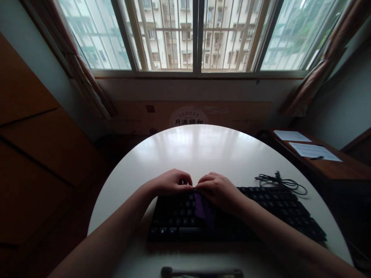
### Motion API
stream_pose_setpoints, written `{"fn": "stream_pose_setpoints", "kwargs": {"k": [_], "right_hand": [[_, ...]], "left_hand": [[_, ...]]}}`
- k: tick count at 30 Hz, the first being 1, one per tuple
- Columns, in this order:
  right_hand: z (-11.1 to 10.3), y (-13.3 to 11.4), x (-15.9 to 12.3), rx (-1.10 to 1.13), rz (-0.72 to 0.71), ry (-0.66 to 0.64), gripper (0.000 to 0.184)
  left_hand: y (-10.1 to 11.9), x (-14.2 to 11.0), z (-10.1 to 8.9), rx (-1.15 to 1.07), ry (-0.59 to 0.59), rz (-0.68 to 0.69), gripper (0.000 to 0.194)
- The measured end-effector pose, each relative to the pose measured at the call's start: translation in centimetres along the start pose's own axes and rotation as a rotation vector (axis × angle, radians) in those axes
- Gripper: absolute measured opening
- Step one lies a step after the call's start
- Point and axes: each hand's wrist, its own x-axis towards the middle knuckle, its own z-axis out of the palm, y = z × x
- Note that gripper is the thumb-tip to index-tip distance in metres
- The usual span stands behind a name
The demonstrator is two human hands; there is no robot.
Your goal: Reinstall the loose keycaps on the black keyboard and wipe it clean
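A black keyboard [185, 222] lies across the white round table, its keys facing up. Over its upper edge my left hand [174, 181] is closed, thumb and fingers pinched together. A small dark bit shows at those fingertips, too small to name; it may be a key. My right hand [217, 191] is beside it, fingers curled and closed on a purple cloth [204, 212]. The cloth hangs down over the middle keys. Both sets of fingertips nearly meet above the keyboard's top rows. The right forearm covers part of the keys.
The keyboard's coiled black cable [281, 181] lies on the white table [199, 150] at the right. A dark long object [203, 272] is cut off at the near edge. Papers [314, 150] and a black pen [317, 158] lie on a brown desk [342, 170] at right.
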Motion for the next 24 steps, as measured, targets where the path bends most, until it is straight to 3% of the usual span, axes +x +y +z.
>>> {"fn": "stream_pose_setpoints", "kwargs": {"k": [8, 17, 24], "right_hand": [[-0.7, -0.5, 0.3, -0.118, -0.045, -0.098, 0.031], [-0.5, -0.2, 0.0, -0.026, -0.102, -0.028, 0.023], [-4.3, 1.5, -1.1, -0.001, -0.041, 0.009, 0.025]], "left_hand": [[0.0, -0.2, -0.1, 0.001, 0.012, -0.001, 0.028], [-0.5, -0.1, 0.1, -0.017, 0.016, 0.006, 0.030], [0.1, -0.3, -0.3, -0.020, -0.014, -0.022, 0.032]]}}
